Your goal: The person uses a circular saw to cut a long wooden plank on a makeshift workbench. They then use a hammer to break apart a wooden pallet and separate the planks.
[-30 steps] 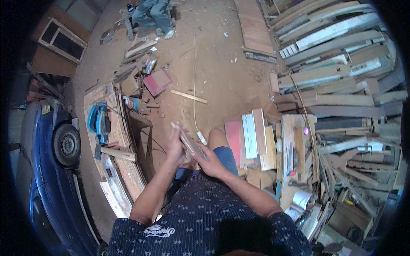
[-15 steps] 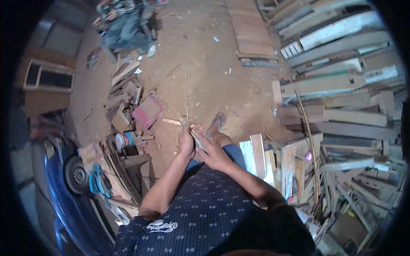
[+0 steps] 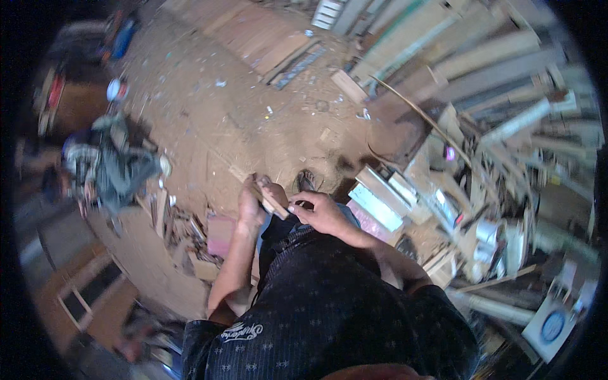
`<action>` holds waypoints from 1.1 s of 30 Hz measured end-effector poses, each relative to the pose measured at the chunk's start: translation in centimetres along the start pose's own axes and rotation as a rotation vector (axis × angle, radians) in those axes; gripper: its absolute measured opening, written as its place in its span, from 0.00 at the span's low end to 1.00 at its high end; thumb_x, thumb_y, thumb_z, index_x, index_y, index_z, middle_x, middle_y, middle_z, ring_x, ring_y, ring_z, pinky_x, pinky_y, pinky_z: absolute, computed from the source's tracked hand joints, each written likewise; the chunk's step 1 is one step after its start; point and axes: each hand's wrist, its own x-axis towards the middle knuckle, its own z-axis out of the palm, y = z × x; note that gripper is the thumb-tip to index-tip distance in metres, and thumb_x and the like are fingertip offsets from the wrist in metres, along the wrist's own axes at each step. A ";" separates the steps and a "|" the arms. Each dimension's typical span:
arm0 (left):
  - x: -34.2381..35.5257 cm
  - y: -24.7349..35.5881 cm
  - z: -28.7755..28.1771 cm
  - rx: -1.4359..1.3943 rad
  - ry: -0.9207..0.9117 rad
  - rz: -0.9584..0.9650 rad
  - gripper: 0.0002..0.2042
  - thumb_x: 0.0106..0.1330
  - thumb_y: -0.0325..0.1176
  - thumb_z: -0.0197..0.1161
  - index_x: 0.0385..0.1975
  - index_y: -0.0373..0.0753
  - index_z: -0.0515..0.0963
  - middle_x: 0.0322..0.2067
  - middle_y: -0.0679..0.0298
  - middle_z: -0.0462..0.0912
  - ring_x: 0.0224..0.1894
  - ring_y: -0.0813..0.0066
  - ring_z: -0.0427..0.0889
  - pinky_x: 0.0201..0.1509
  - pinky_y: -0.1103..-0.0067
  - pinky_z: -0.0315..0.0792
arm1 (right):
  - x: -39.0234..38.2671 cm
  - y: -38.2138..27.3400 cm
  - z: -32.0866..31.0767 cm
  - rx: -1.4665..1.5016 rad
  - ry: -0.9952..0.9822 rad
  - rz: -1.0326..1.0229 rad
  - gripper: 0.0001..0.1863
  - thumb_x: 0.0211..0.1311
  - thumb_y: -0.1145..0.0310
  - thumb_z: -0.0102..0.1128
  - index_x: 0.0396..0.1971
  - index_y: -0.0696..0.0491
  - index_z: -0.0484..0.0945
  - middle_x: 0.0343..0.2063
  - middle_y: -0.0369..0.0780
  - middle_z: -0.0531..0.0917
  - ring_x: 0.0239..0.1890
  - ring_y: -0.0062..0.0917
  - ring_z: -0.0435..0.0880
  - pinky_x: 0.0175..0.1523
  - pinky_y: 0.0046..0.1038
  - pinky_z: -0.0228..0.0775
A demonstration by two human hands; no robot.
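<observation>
Wood piece (image 3: pixel 275 204), blurred, clamped in left hand (image 3: pixel 249 204), right hand (image 3: pixel 324 214) close by, its grip unclear

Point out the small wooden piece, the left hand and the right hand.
Small wooden piece (image 3: pixel 275 204): head view, on the middle of its visible length.
Left hand (image 3: pixel 251 206): head view, on the middle of the hand.
Right hand (image 3: pixel 324 213): head view, on the back of the hand.

Motion blur smears the dim view, its rim black.
</observation>
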 end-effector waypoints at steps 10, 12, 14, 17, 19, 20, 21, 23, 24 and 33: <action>16.4 10.1 -15.1 0.666 0.227 0.031 0.14 0.70 0.42 0.56 0.50 0.44 0.68 0.34 0.63 0.73 0.32 0.66 0.75 0.35 0.69 0.74 | -0.8 11.0 -1.8 0.621 0.761 0.155 0.12 0.71 0.66 0.54 0.35 0.61 0.78 0.26 0.38 0.81 0.29 0.20 0.80 0.38 0.26 0.75; 19.2 13.5 -18.4 0.753 0.248 0.070 0.13 0.70 0.43 0.56 0.49 0.46 0.68 0.34 0.63 0.74 0.31 0.65 0.75 0.33 0.69 0.74 | -1.3 9.7 -0.9 0.722 0.884 0.210 0.14 0.70 0.64 0.51 0.31 0.60 0.76 0.25 0.38 0.80 0.28 0.24 0.80 0.39 0.27 0.74; 18.7 14.1 -16.8 0.910 0.295 0.034 0.13 0.70 0.43 0.56 0.48 0.47 0.67 0.32 0.62 0.74 0.28 0.65 0.75 0.29 0.68 0.74 | -2.3 12.4 1.9 0.718 1.025 0.267 0.14 0.70 0.64 0.50 0.30 0.59 0.75 0.24 0.39 0.80 0.28 0.26 0.81 0.39 0.28 0.74; 19.1 17.5 -16.6 1.099 0.341 0.041 0.12 0.70 0.43 0.54 0.46 0.47 0.66 0.28 0.62 0.74 0.22 0.65 0.74 0.22 0.68 0.72 | -3.2 13.8 5.4 0.541 1.042 0.349 0.16 0.72 0.62 0.45 0.32 0.59 0.74 0.24 0.42 0.79 0.28 0.27 0.82 0.38 0.29 0.74; 21.1 18.7 -16.8 1.250 0.337 0.112 0.12 0.70 0.44 0.55 0.42 0.46 0.65 0.24 0.61 0.74 0.16 0.66 0.71 0.16 0.67 0.68 | -4.2 13.4 6.8 0.569 1.070 0.399 0.17 0.73 0.61 0.43 0.32 0.59 0.73 0.24 0.43 0.79 0.28 0.28 0.82 0.37 0.30 0.75; 22.0 19.1 -16.5 1.270 0.315 0.090 0.12 0.70 0.44 0.55 0.42 0.46 0.65 0.24 0.61 0.74 0.16 0.66 0.72 0.16 0.68 0.68 | -4.7 13.0 7.9 0.675 1.094 0.419 0.17 0.74 0.61 0.42 0.33 0.59 0.73 0.24 0.43 0.79 0.28 0.29 0.82 0.37 0.31 0.75; 22.7 19.0 -15.5 1.289 0.289 0.064 0.12 0.70 0.45 0.55 0.41 0.46 0.64 0.25 0.61 0.74 0.16 0.66 0.72 0.16 0.68 0.68 | -5.3 12.7 8.6 0.780 1.121 0.438 0.18 0.74 0.60 0.41 0.33 0.59 0.73 0.24 0.44 0.79 0.28 0.30 0.82 0.37 0.32 0.75; 23.1 17.6 -12.6 1.293 0.216 -0.011 0.13 0.70 0.45 0.55 0.41 0.44 0.63 0.25 0.61 0.74 0.16 0.67 0.73 0.17 0.69 0.68 | -6.5 16.0 11.7 1.045 1.258 0.445 0.18 0.75 0.59 0.41 0.34 0.60 0.73 0.25 0.44 0.79 0.27 0.31 0.82 0.36 0.33 0.75; 23.3 16.9 -11.3 1.326 0.174 0.002 0.13 0.71 0.45 0.55 0.41 0.44 0.63 0.25 0.60 0.74 0.16 0.67 0.73 0.17 0.69 0.68 | -6.8 17.2 13.4 1.191 1.308 0.438 0.19 0.75 0.59 0.41 0.35 0.60 0.73 0.25 0.45 0.79 0.27 0.32 0.82 0.36 0.34 0.76; 29.7 12.1 -0.7 1.710 -0.346 0.168 0.13 0.72 0.44 0.54 0.41 0.41 0.64 0.22 0.65 0.70 0.19 0.74 0.71 0.19 0.74 0.66 | -11.1 18.9 17.9 1.428 1.630 0.391 0.18 0.72 0.57 0.50 0.35 0.60 0.75 0.24 0.42 0.79 0.24 0.29 0.81 0.30 0.30 0.75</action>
